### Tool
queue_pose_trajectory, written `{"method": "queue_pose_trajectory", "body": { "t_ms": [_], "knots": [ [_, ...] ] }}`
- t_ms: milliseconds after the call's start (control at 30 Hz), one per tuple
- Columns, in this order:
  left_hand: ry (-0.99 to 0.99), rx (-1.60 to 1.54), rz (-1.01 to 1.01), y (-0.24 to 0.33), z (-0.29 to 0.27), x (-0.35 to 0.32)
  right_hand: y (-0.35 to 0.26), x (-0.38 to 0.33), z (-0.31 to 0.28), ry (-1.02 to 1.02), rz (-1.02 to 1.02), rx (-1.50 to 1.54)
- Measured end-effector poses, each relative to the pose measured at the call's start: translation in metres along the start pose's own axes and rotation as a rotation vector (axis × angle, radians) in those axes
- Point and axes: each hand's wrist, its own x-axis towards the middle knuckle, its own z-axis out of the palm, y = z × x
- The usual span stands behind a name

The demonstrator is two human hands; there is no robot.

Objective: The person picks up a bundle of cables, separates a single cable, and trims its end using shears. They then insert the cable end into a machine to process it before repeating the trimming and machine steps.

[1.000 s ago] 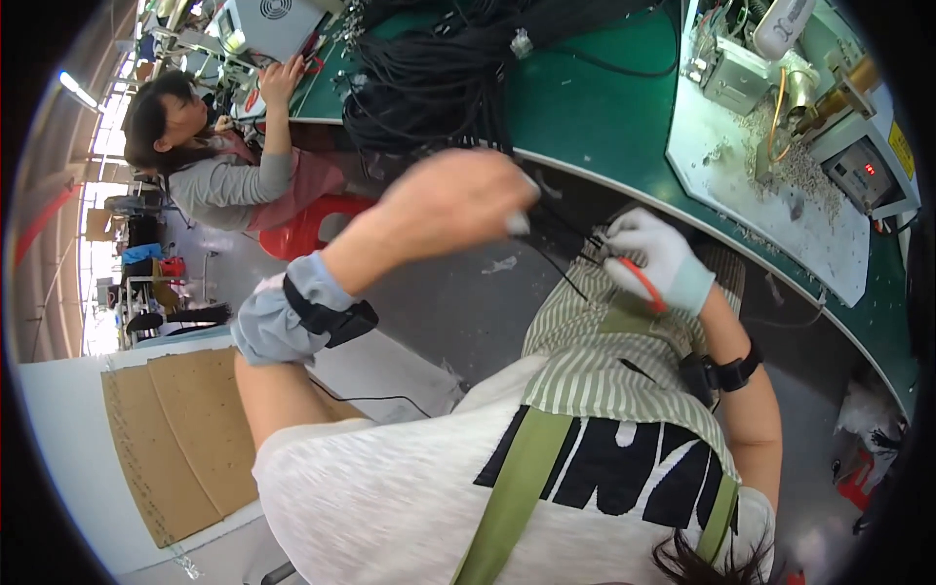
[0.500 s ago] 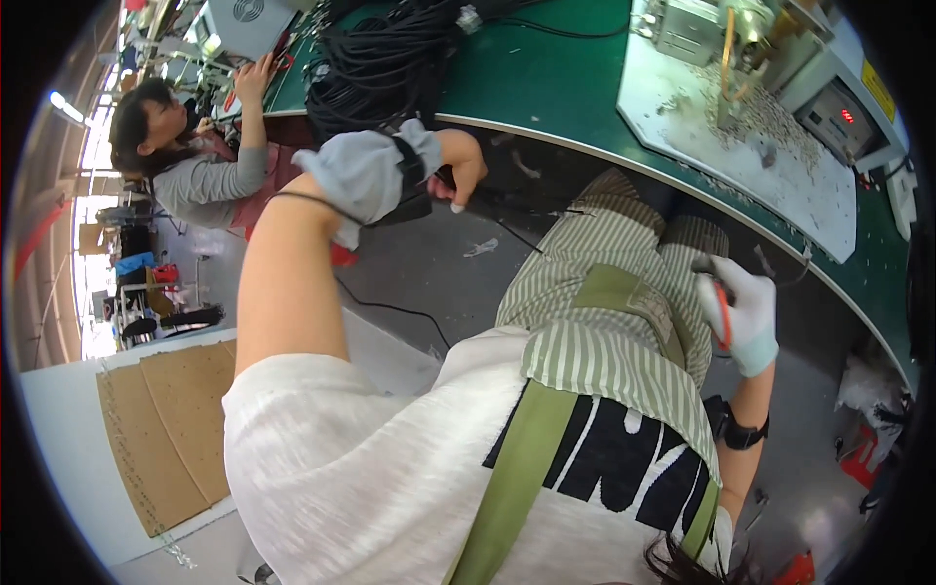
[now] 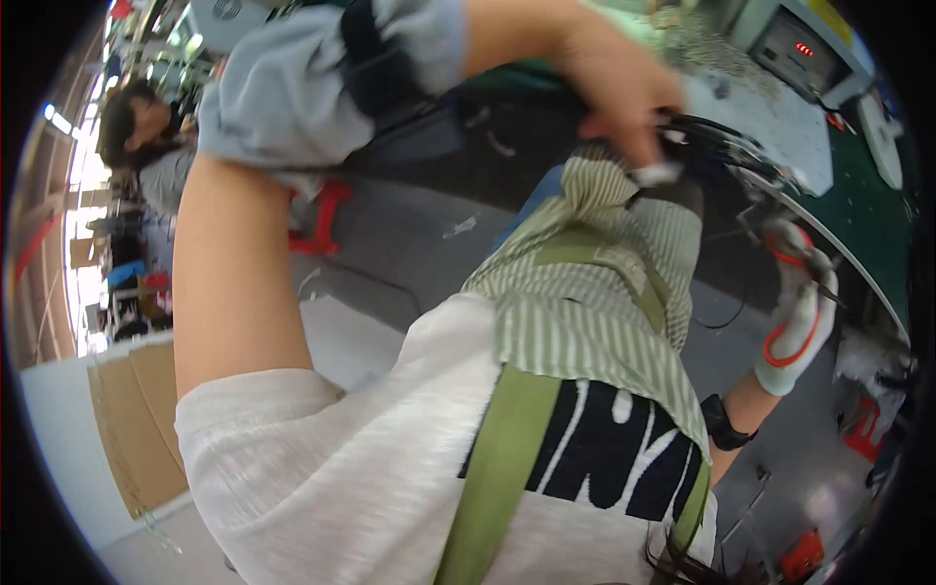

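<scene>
Cables (image 3: 717, 134) run beside the green table (image 3: 866, 200) above grey floor (image 3: 380, 234).

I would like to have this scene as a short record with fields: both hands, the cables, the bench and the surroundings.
Left hand: ungloved, blurred, at the black cables; grip unclear
Right hand: white-gloved, holding an orange-handled tool
Cables: bundled, overlapping the bench edge in view
Bench: green, with a white board and a box with red display
Surroundings: another person at far left, red stool
</scene>
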Motion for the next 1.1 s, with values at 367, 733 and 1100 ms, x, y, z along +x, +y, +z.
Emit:
{"method": "queue_pose_trajectory", "body": {
  "t_ms": [367, 733, 1100],
  "knots": [
    [0.014, -0.167, 0.041, -0.025, 0.043, -0.015, 0.019, 0.019, 0.056, 0.076, 0.032, 0.21],
    [0.045, 0.015, 0.489, -0.029, 0.061, 0.037, -0.03, 0.055, 0.124, -0.404, 0.072, -0.18],
    [0.545, -0.124, 0.858, -0.036, 0.086, 0.062, -0.045, 0.062, 0.115, -0.448, 0.1, -0.234]
  ]
}}
